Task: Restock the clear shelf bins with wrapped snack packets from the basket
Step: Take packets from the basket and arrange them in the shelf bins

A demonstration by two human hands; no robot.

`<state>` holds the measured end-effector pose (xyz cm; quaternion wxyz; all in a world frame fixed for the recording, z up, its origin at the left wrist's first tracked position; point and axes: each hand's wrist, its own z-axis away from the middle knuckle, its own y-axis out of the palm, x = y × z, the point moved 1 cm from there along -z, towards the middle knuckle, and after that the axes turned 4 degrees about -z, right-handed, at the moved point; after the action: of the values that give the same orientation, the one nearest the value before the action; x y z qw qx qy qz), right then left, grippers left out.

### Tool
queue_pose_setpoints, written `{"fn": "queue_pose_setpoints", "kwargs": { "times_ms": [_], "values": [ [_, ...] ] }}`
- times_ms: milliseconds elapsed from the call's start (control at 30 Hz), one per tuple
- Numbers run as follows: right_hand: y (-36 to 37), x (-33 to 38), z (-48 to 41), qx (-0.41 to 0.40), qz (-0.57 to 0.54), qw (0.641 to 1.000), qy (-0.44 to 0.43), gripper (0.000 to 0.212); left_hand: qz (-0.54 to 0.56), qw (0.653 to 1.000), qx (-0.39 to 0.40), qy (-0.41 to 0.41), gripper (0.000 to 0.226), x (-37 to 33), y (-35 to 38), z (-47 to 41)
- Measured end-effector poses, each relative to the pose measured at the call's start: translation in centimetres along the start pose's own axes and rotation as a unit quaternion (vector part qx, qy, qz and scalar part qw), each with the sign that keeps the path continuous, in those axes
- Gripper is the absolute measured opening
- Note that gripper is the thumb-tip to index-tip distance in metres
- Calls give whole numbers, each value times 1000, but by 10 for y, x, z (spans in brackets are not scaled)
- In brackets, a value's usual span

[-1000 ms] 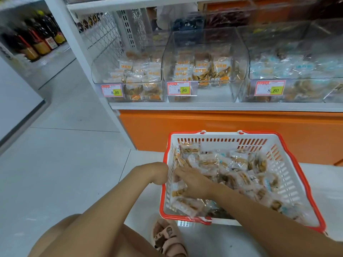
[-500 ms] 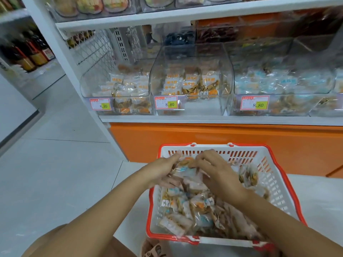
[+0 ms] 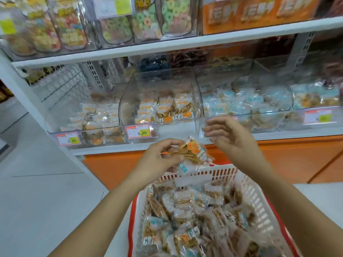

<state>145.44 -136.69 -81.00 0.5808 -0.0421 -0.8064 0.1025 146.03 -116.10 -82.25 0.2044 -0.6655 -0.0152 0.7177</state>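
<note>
Above basket [image 3: 222, 172] far rim, packets [image 3: 193, 153] are gripped in left hand [image 3: 159, 160]; right hand [image 3: 230, 134] empty, fingers loosely spread, nearer shelf [image 3: 278, 133]. Middle bin [image 3: 163, 78] is found straight ahead, higher.

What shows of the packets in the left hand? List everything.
The packets are a small bunch of clear plastic wraps with tan crisps inside; one bears orange print, a lower one blue-and-white. The left hand pinches them at one end, holding them up above the far rim of the basket. The right hand is open beside them, apart.
</note>
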Motion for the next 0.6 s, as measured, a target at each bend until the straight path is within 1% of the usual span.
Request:
{"fn": "queue_pose_setpoints", "kwargs": {
  "times_ms": [100,133,233,267,300,367,400,433,500,600],
  "values": [
    [-29,20,-27,97,1,992,79,22,2,999,-28,36,22,-13,11,-9],
    [-39,25,-34,120,14,988,100,23,21,998,-42,39,21,-17,16,-12],
    [-66,35,-47,194,58,969,142,41,84,993,-75,40,22,-32,35,-22],
    [-76,36,-48,211,60,963,154,41,99,990,-83,46,24,-38,43,-26],
    [-86,36,-48,219,53,960,164,35,110,989,-88,52,26,-43,51,-30],
    [-107,35,-46,217,39,961,164,15,117,988,-81,65,30,-54,68,-38],
    [-119,34,-44,206,34,965,161,14,119,988,-72,69,31,-59,78,-42],
    [-131,33,-43,190,32,968,158,16,126,988,-62,71,33,-64,88,-46],
    [-154,28,-39,146,30,976,158,27,144,986,-48,64,33,-71,107,-57],
    [-182,12,-34,90,-2,982,166,35,161,986,-31,35,16,-82,135,-77]
  ]
}}
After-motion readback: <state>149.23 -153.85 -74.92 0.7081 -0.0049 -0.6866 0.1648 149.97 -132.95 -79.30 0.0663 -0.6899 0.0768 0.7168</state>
